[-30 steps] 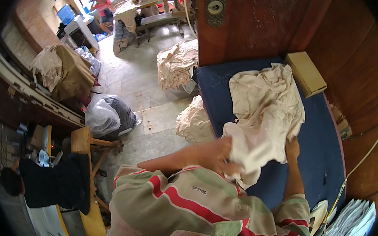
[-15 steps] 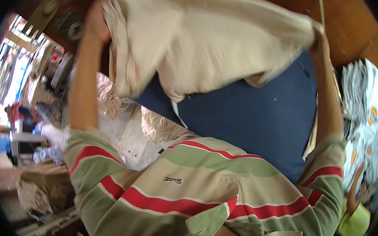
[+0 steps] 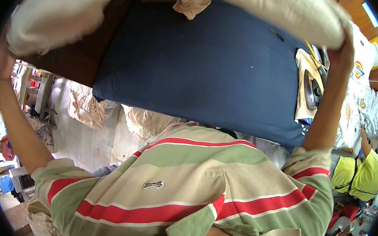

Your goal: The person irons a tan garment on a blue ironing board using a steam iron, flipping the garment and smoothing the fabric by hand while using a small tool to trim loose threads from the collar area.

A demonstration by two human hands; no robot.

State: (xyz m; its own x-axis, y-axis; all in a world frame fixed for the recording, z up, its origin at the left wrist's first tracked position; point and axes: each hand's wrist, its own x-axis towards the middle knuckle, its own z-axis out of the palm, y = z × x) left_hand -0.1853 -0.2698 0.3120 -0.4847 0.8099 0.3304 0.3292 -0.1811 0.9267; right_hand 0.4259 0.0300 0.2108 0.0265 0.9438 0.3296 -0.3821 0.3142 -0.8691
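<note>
A beige garment (image 3: 290,13) is stretched wide and raised over the far side of a table covered in dark blue cloth (image 3: 193,65). Its middle runs out of the top of the picture, and motion blurs it. At the far left my left hand (image 3: 4,61) is closed on one end. My right hand (image 3: 344,50) grips the other end at the upper right; the garment partly hides its fingers. An iron (image 3: 312,90) rests on a pale cloth pad (image 3: 303,109) beside my right forearm.
A small crumpled beige cloth (image 3: 192,0) lies at the table's far edge, with a dark thin tool (image 3: 276,35) farther right. Beige fabric heaps (image 3: 88,105) lie on the floor to the left. White printed garments (image 3: 355,95) hang at right, near a person in yellow (image 3: 366,176).
My hands have spread apart, the left one far outward, carrying the garment up and farther away. The blue tabletop and the iron are now uncovered.
</note>
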